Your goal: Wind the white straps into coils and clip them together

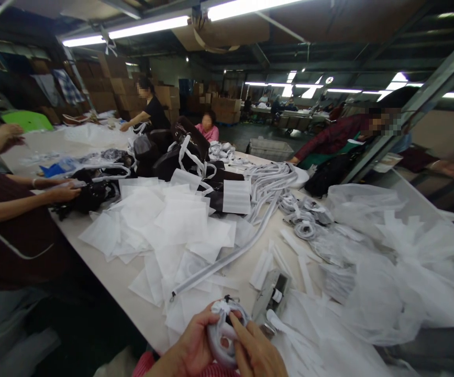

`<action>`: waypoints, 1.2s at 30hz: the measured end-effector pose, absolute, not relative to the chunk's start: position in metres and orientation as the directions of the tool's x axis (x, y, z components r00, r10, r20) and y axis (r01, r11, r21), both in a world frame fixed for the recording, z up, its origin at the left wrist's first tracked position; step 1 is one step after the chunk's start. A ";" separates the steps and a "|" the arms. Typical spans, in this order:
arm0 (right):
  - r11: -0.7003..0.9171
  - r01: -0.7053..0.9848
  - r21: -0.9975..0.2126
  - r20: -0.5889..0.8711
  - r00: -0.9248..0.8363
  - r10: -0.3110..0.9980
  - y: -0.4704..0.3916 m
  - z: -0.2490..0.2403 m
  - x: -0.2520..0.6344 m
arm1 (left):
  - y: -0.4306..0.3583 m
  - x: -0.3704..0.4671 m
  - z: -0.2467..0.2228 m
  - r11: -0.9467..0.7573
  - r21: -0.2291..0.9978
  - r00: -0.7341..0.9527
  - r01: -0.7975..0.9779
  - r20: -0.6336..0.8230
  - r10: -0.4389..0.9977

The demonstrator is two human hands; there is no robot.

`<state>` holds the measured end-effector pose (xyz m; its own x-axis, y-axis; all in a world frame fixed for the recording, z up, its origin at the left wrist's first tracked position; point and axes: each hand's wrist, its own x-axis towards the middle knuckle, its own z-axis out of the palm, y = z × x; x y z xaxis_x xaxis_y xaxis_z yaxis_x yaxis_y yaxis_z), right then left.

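My left hand (196, 335) is closed around the left side of a coiled grey strap (223, 358) at the table's front edge. White material wraps the coil's top, and a small dark clip shows there. On the right side my right hand (258, 350) grips the same coil, its fingers pressed over the middle. Just beyond the coil, one long grey strap (230, 256) stretches back to a heap of straps (268, 175). A grey metal device (270, 294) lies right of my hands, with white strips (261, 268) beside it.
Thin white sheets (164, 214) pile on the table's left. Dark bags (167, 152) stand behind them. Coiled straps (305, 222) and clear plastic bags (384, 293) lie on the right. Co-workers stand at left (7, 225), at the back, and right (332, 136). A metal post (387, 125) rises at right.
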<state>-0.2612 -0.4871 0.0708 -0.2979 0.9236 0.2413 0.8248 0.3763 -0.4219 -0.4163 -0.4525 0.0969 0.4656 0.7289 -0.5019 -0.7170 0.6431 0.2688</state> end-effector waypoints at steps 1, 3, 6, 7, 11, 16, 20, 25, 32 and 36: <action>0.377 0.830 -0.411 0.229 -0.307 0.924 -0.487 0.072 -0.261 | -0.452 -0.416 0.096 0.644 0.252 0.472 -0.722 -0.503 0.725; 0.358 0.867 -0.346 0.197 -0.306 0.931 -0.487 0.076 -0.263 | -0.452 -0.415 0.094 0.647 0.224 0.485 -0.729 -0.499 0.719; 0.295 0.935 -0.194 0.138 -0.272 0.952 -0.487 0.085 -0.269 | -0.451 -0.412 0.092 0.649 0.196 0.492 -0.735 -0.503 0.711; 0.272 0.951 -0.144 0.122 -0.256 0.959 -0.486 0.087 -0.271 | -0.451 -0.411 0.092 0.645 0.198 0.487 -0.738 -0.506 0.712; 0.243 0.967 -0.073 0.103 -0.235 0.966 -0.483 0.088 -0.276 | -0.449 -0.410 0.093 0.617 0.270 0.429 -0.739 -0.517 0.740; 0.352 0.882 -0.313 0.079 -0.345 0.935 -0.478 0.080 -0.267 | -0.447 -0.418 0.090 0.661 0.179 0.505 -0.729 -0.511 0.696; 0.384 0.837 -0.389 0.075 -0.387 0.919 -0.478 0.076 -0.261 | -0.448 -0.422 0.087 0.709 0.097 0.593 -0.698 -0.478 0.648; 0.225 0.963 -0.148 0.029 -0.223 0.974 -0.482 0.071 -0.273 | -0.449 -0.412 0.093 0.609 0.331 0.406 -0.721 -0.512 0.757; 0.208 0.954 -0.215 0.123 -0.185 0.975 -0.475 0.047 -0.275 | -0.450 -0.404 0.107 0.564 0.419 0.371 -0.711 -0.458 0.808; 0.362 0.904 -0.228 0.258 -0.302 0.917 -0.470 0.044 -0.266 | -0.449 -0.408 0.103 0.564 0.400 0.404 -0.722 -0.417 0.814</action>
